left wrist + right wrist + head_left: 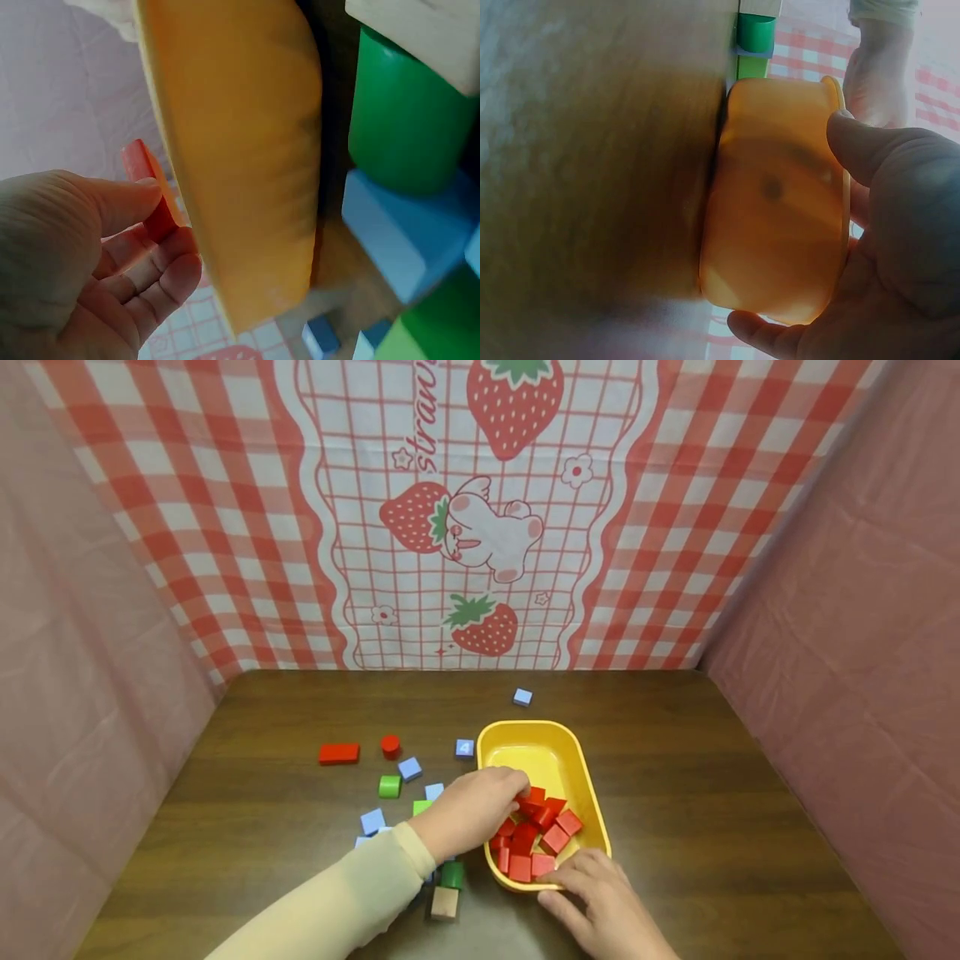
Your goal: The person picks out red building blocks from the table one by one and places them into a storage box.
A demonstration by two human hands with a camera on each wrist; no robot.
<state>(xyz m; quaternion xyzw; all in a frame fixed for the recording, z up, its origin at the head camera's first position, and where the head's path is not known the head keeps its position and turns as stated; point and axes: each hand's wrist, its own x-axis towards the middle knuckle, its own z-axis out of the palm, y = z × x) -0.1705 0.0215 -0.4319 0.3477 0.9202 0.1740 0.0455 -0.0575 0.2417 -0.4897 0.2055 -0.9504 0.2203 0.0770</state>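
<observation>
A yellow plastic bin (542,758) stands on the table with several red blocks (526,837) heaped in its near half. Reaching over its left rim, my left hand (480,806) pinches a red block (160,220) between thumb and fingers, seen in the left wrist view. My right hand (603,902) holds the bin by its near right corner. In the right wrist view the thumb (859,146) lies at the rim, and one finger shows against the outer wall.
Left of the bin lie several blue blocks (372,822), a green cylinder (452,874), a plain wooden block (445,904), a red cylinder (391,746) and a long red block (339,754). A small blue block (522,697) lies behind the bin. Cloth walls border the table.
</observation>
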